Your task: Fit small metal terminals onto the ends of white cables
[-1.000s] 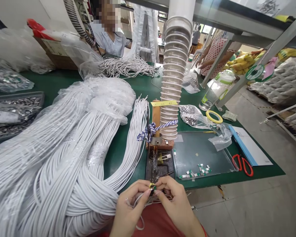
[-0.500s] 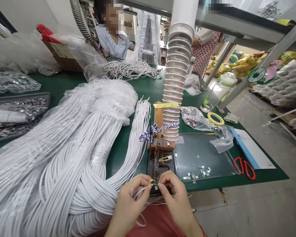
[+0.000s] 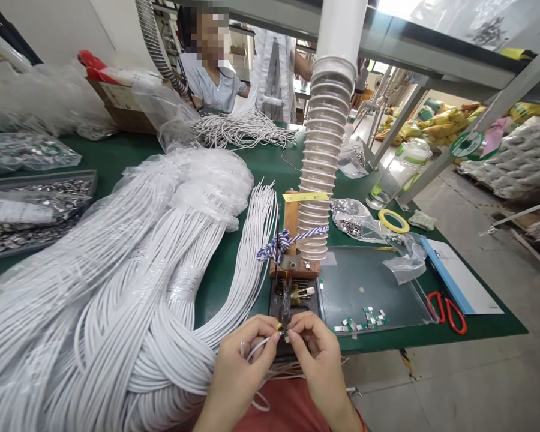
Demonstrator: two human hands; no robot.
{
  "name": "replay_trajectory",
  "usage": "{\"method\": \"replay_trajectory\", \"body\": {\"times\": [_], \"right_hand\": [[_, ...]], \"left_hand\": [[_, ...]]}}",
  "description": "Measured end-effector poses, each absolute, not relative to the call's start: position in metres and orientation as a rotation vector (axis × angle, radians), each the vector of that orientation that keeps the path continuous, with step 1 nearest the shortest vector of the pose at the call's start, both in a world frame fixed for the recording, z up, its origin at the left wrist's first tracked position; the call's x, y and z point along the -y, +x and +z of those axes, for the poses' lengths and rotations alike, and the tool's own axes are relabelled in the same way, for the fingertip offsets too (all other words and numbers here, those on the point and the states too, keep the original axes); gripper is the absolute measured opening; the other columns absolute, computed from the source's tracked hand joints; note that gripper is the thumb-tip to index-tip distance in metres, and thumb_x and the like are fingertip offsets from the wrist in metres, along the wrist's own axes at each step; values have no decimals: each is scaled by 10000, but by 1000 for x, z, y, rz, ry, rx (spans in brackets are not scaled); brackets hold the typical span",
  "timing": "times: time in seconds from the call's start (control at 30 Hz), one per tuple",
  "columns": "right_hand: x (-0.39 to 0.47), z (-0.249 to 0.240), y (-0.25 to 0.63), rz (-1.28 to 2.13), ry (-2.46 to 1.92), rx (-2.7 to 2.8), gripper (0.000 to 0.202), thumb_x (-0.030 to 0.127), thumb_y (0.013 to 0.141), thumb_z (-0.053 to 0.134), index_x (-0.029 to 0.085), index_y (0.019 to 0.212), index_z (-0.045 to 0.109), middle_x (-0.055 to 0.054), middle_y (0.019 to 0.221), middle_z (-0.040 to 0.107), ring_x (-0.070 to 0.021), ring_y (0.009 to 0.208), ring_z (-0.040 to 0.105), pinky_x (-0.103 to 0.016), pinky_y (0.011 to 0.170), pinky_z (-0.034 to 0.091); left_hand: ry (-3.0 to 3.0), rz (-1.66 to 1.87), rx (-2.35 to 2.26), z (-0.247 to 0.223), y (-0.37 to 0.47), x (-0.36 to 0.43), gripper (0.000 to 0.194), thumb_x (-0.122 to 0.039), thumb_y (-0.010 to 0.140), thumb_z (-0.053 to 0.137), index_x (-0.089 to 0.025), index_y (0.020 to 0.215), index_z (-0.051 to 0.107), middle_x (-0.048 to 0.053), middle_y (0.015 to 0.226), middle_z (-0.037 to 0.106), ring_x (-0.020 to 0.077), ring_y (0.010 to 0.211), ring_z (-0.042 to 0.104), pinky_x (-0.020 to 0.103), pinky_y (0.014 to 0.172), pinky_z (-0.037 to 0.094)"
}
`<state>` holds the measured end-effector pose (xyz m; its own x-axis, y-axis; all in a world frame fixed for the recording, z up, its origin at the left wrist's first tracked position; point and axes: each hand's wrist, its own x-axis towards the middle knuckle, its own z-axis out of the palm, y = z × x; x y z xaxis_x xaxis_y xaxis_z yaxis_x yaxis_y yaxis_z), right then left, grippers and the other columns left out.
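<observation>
White cable (image 3: 260, 346): single, thin; upper end pinched, visible length slanting toward 8 o'clock; slack curve lower, toward 7 o'clock. Small part (image 3: 287, 339): pale, at 6 o'clock in the view, just beside the cable's end; mostly covered; whether joined, not discernible.

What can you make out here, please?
table: one, green, centre
cable bundles: several, white, left
cable heap: one, white, far side
hose: one, clear, centre
handle: one, brown, by hose
rope: one, blue and white, by handle
sheet: one, grey, right
boards: several, green and silver, on sheet
tape: one roll, yellow, right
bottle: one, clear and green, right
scissors: one pair, red, right
folder: one, blue and white, right
tray: one, grey, left
box: one, brown, back left
left hand: one, bare, bottom centre, holding cable
right hand: one, bare, beside it
</observation>
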<state>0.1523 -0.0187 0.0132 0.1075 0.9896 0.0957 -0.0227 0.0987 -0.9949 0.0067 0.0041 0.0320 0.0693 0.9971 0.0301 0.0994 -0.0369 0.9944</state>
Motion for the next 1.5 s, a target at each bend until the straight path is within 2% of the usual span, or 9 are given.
{"method": "replay_trajectory", "body": {"times": [0.43,0.6,0.8,1.03,1.27,1.5], "right_hand": [[19,11,153,1091,-1149,1069,144,268,915,635,193,801,591,-42,852,605,-173,755,591,-240,670,490],[21,7,158,1073,-1286,1165,114,253,907,597,197,816,560,42,688,437,-121,565,384,-218,513,330],[20,11,164,1160,-1369,1344,40,210,862,590,181,867,563,96,596,318,-100,492,260,-233,486,213],[14,16,163,1134,-1416,1401,41,202,824,550,172,815,577,93,587,307,-106,501,270,-241,493,210],[15,15,164,1209,-1394,1359,76,235,829,609,175,791,579,119,529,241,-102,482,227,-249,486,180],[19,4,163,1176,-1356,1260,116,237,859,623,163,770,617,27,697,495,-99,520,296,-254,499,239]], "left_hand": [[1329,1118,-1234,32,7,-3,164,-219,765,639,-172,609,660,70,744,711,187,684,680,250,647,529],[1293,1063,-1239,25,6,-3,173,-236,761,640,-168,602,654,77,749,711,190,689,674,255,649,522],[1269,1080,-1235,24,8,-3,159,-235,750,646,-167,607,660,72,742,705,190,691,678,242,636,523],[1256,1127,-1241,10,7,1,163,-237,745,663,-166,599,667,73,743,706,193,692,694,232,630,531],[1256,1157,-1231,13,9,0,158,-236,744,673,-171,601,668,64,738,708,184,675,700,213,620,534],[1224,1144,-1257,18,12,-1,155,-244,718,677,-172,583,655,66,739,707,184,668,698,214,611,544]]}}
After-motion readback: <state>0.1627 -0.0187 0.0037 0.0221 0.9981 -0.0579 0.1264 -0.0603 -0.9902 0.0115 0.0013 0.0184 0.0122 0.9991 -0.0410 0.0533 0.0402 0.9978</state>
